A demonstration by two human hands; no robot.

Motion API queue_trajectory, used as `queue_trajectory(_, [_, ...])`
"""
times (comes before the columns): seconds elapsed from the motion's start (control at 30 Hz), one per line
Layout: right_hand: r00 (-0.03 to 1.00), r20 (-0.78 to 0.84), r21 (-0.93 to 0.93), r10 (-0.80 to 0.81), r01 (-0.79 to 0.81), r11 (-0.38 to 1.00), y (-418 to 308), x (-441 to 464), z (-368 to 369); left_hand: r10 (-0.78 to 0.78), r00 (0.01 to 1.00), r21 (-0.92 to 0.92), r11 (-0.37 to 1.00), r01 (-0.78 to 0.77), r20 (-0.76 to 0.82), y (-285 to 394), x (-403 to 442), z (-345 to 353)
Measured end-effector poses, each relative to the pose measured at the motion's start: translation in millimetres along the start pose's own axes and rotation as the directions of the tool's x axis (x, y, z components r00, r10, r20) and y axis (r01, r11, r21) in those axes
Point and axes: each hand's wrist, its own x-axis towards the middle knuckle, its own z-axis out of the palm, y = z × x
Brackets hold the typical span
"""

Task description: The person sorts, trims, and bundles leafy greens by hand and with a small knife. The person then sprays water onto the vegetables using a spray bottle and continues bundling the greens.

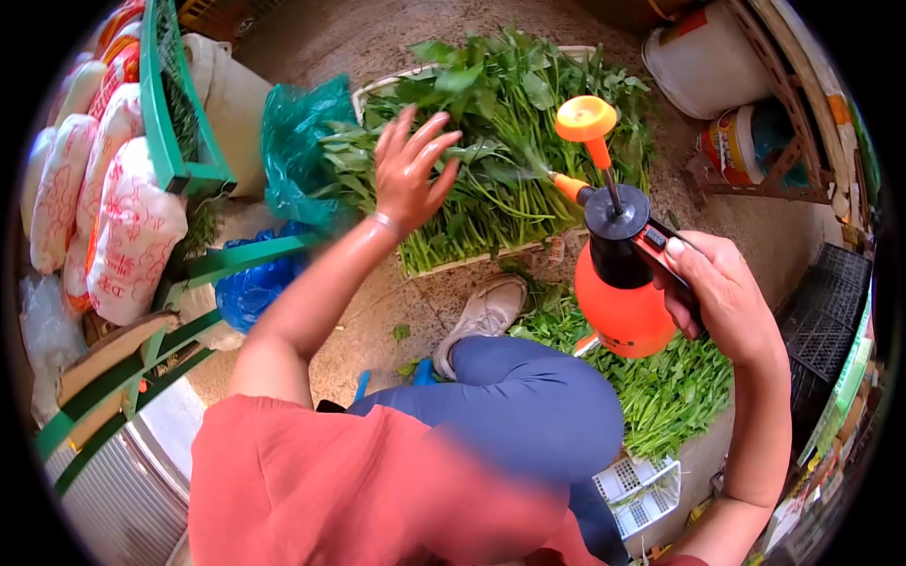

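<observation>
My right hand (pixel 708 283) grips the black handle of an orange pump spray bottle (pixel 623 302), its thumb on the trigger piece. The bottle's orange nozzle points left, and a fine mist leaves its tip over the leafy greens (pixel 528 179). These long-stemmed greens are heaped in a pale crate (pixel 377 87), whose rim shows only in part. Over the left side of the heap hovers my left hand (pixel 408 174), wet, fingers spread, holding nothing. Whether it touches the leaves I cannot tell. More cut greens (pixel 661 387) lie below the bottle, by my knee.
Left of the crate are a teal plastic bag (pixel 302 141), a blue bag (pixel 255 288) and a white bucket (pixel 226 113). A green metal rack (pixel 175 160) holds printed packets (pixel 137 236). Black crates (pixel 830 321) stand at right; a white basket (pixel 642 491) sits below the loose greens.
</observation>
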Motion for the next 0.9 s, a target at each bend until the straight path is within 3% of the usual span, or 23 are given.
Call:
queue_trajectory(0.07, [0.999,0.032,-0.024,-0.005,0.006,1.0,-11.0,-0.3,6.8,-0.445,0.893,-0.02,0.894,0.448,0.071,10.4,-38.8,-3.6])
queue_trajectory(0.1, [0.999,0.035,-0.035,0.0,0.001,0.999,-14.2,1.0,9.8,-0.652,0.745,-0.083,0.742,0.666,0.143,12.0,-44.7,1.8])
queue_trajectory(0.13, [0.999,0.046,-0.042,-0.019,0.021,0.999,-17.7,3.0,12.8,-0.744,0.624,-0.064,0.629,0.774,0.24,4.5,-40.5,7.8])
queue_trajectory(0.2, [0.997,0.064,-0.055,-0.038,0.042,0.998,-25.0,7.5,19.0,-0.664,0.701,-0.158,0.686,0.71,0.26,-3.8,-23.2,19.8])
queue_trajectory(0.23, [0.996,0.061,-0.051,-0.061,0.064,0.997,-27.5,10.6,21.9,-0.641,0.67,-0.082,0.697,0.713,0.375,-5.2,-9.3,28.5])
queue_trajectory(0.27, [0.995,0.057,-0.043,-0.084,0.086,0.995,-29.2,13.7,23.7,-0.641,0.67,-0.083,0.696,0.713,0.373,-4.0,0.8,38.2])
queue_trajectory(0.37, [0.994,0.03,-0.009,-0.104,0.104,0.994,-30.4,26.9,28.9,-0.634,0.524,0.169,0.713,0.68,0.569,-4.9,15.7,72.9])
queue_trajectory(0.4, [0.994,0.002,0.016,-0.108,0.108,0.994,-29.6,31.2,30.5,-0.635,0.519,0.173,0.712,0.681,0.572,-5.9,21.1,76.6])
queue_trajectory(0.47, [0.993,0.008,0.008,-0.115,0.115,0.993,-29.8,41.7,32.2,-0.616,0.346,0.216,0.655,0.724,0.708,-12.7,27.0,81.2])
queue_trajectory(0.5, [0.992,0.005,0.0,-0.128,0.128,0.992,-30.1,45.7,33.6,-0.603,0.318,0.218,0.65,0.728,0.732,-16.1,28.4,82.3])
queue_trajectory(0.67, [0.992,0.022,-0.043,-0.121,0.122,0.992,-36.8,56.8,39.7,-0.592,0.304,0.193,0.63,0.753,0.746,-18.3,25.5,81.3])
queue_trajectory(0.8, [0.992,0.041,-0.125,-0.123,0.127,0.984,-44.0,49.6,42.1,-0.589,0.362,0.139,0.637,0.758,0.722,-18.5,17.6,75.4])
queue_trajectory(0.9, [0.988,0.099,-0.153,-0.119,0.133,0.979,-44.6,42.5,45.7,-0.609,0.565,-0.021,0.67,0.742,0.556,-23.0,6.4,56.3])
